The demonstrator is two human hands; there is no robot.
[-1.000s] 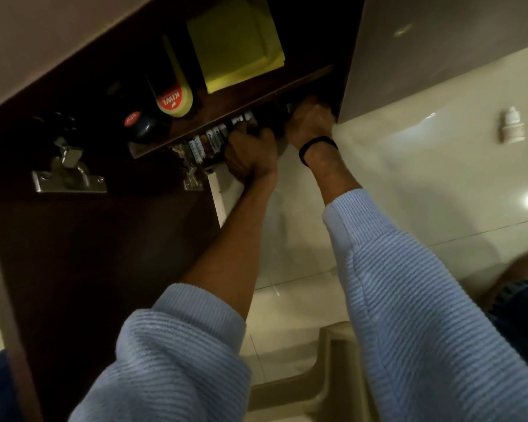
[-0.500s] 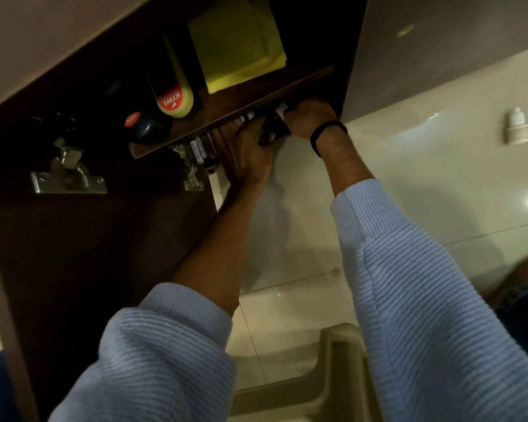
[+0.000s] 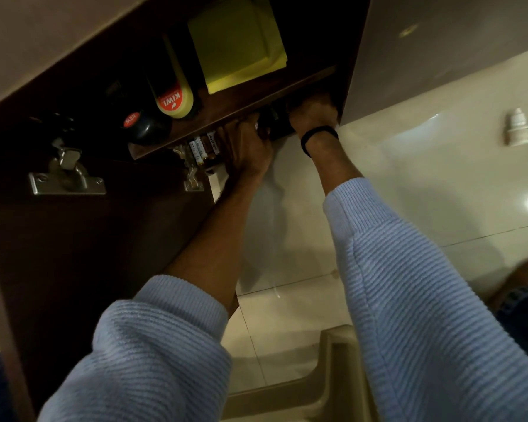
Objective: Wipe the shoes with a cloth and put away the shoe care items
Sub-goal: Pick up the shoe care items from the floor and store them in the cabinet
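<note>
Both my hands reach into the open dark wooden cabinet, under its shelf board (image 3: 287,88). My left hand (image 3: 247,147) curls its fingers round a dark object (image 3: 269,123), too shadowed to identify. My right hand (image 3: 313,117), with a black band on the wrist, is on the object's other side, fingers hidden in the dark. On the shelf above lie a folded yellow cloth (image 3: 238,41), a Kiwi polish bottle (image 3: 174,99) and a round black container (image 3: 144,126) with a red "NEW" label.
The open cabinet door (image 3: 73,254) with metal hinges (image 3: 66,175) fills the left. Small white tubes (image 3: 201,147) stand in the lower compartment. A white bottle (image 3: 517,127) stands on the tiled floor, and a beige plastic stool (image 3: 333,376) is below my arms.
Both hands stay at the lower compartment's opening. The dark object showed between them half a second ago and now sits a little deeper under the shelf.
</note>
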